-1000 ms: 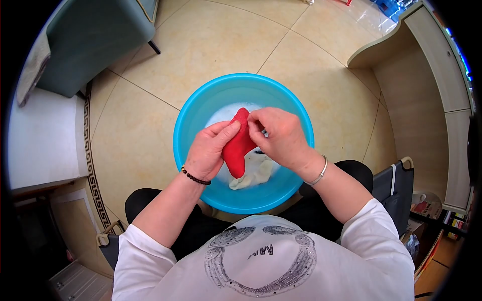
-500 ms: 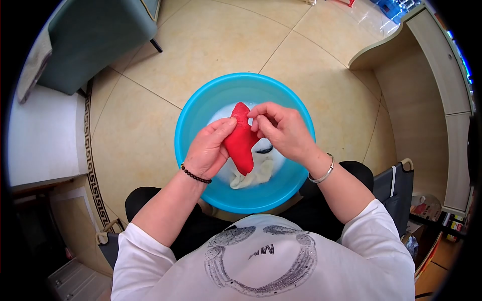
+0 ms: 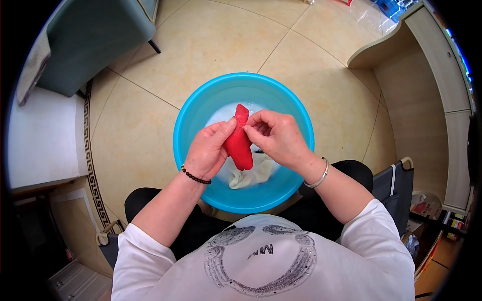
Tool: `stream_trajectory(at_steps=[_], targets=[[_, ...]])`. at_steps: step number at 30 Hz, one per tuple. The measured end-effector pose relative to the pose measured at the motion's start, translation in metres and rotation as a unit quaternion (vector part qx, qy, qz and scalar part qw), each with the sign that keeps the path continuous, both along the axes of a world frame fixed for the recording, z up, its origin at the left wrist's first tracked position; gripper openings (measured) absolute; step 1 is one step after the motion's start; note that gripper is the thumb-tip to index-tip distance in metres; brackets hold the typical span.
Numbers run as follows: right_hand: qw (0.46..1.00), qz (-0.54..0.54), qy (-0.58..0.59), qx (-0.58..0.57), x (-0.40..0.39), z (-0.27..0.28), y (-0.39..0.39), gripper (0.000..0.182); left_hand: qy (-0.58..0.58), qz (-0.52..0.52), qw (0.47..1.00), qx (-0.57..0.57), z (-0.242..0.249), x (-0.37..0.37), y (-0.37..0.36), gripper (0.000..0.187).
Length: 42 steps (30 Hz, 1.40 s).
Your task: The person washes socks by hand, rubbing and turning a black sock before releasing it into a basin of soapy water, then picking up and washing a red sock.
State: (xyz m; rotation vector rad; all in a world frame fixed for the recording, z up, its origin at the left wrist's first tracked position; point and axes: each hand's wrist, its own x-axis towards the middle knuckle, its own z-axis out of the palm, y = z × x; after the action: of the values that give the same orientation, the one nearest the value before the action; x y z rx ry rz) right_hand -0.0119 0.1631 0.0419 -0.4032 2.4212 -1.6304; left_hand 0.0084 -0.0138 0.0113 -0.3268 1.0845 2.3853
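A red sock [image 3: 239,148] hangs over the blue basin [image 3: 201,103], its toe end pointing down toward me. My left hand [image 3: 207,150] grips it from the left side, thumb on top. The fingers of my right hand [image 3: 282,138] are pinched against the sock's right edge near its upper end. Below, a whitish cloth item [image 3: 253,175], perhaps another sock, lies partly in white, sudsy water [image 3: 218,116]. A small dark item [image 3: 259,151] shows just behind the red sock, mostly hidden.
The basin stands on the tiled floor [image 3: 221,40] between my knees. At upper left is a grey-green chair [image 3: 95,45], above a white surface [image 3: 45,140]. A pale wooden cabinet [image 3: 416,95] stands to the right. Blue water bottles [image 3: 391,7] are at the far upper right.
My right fingers have moved slightly down and left, closing onto the sock's edge. The sock looks narrower, and the dark item is more covered. My left hand keeps its hold.
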Motion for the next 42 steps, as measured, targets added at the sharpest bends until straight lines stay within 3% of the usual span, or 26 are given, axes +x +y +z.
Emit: stream_trajectory(at_steps=[4,14,20,23,25,26,31,38,42], targets=[[0.997,-0.02,0.066,0.035,0.001,-0.002,-0.001,0.008,0.02,-0.022,0.999,-0.023,-0.006,0.001,-0.002,0.029],[0.997,-0.03,0.051,0.045,-0.007,-0.006,0.0,0.01,-0.042,0.01,0.998,0.037,-0.004,0.0,0.005,0.028],[0.949,-0.041,0.239,0.202,-0.015,-0.018,0.006,0.009,-0.053,0.002,0.997,0.059,-0.006,0.0,0.003,0.03],[0.971,-0.073,0.155,0.168,-0.02,-0.012,0.01,0.008,-0.056,0.036,0.996,0.054,0.005,-0.001,0.005,0.033],[0.998,-0.05,0.03,-0.033,-0.017,-0.009,0.006,0.005,-0.048,0.034,0.997,0.054,0.001,-0.001,0.002,0.035],[0.998,-0.048,0.029,-0.034,-0.013,-0.006,0.003,0.005,-0.049,0.036,0.997,0.054,0.001,-0.001,0.001,0.035],[0.978,0.034,0.194,0.067,-0.004,-0.01,0.001,0.009,-0.045,0.031,0.997,0.045,0.0,-0.001,0.003,0.033],[0.962,0.006,0.253,0.103,0.0,-0.012,-0.003,0.007,-0.027,0.029,0.999,0.005,-0.006,0.002,0.005,0.029],[0.927,0.011,0.337,0.164,0.001,-0.01,-0.004,0.007,-0.013,0.023,0.999,-0.026,-0.007,0.004,0.006,0.027]])
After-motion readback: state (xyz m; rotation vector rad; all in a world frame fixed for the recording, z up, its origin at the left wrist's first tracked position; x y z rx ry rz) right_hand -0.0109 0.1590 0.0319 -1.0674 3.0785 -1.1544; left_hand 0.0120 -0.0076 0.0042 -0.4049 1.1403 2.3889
